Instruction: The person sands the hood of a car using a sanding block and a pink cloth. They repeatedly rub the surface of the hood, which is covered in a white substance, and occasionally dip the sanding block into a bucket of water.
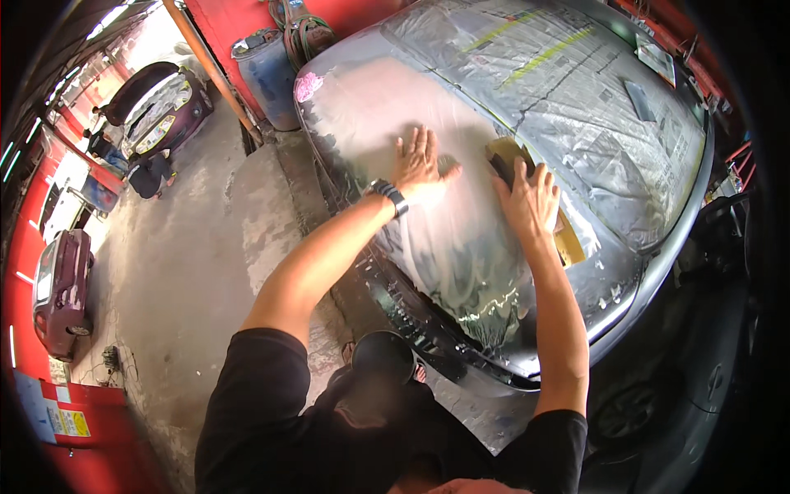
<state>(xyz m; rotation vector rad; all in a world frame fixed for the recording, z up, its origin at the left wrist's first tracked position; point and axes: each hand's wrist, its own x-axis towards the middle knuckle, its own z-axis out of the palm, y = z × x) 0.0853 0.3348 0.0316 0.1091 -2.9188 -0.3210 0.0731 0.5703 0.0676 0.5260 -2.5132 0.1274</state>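
My left hand lies on the pale filler-coated panel of a silver car, fingers spread, with a dark banded watch at the wrist. To its right, my right hand grips a dark sanding block with yellow abrasive paper, resting on the panel beside the taped plastic edge; the block is partly hidden under my fingers. A pink patch sits at the panel's upper left corner. Masking plastic covers the glass area to the right.
A blue barrel with hoses stands behind the car beside an orange post. At left are two maroon cars and people bent down nearby. A dark car stands close on my right.
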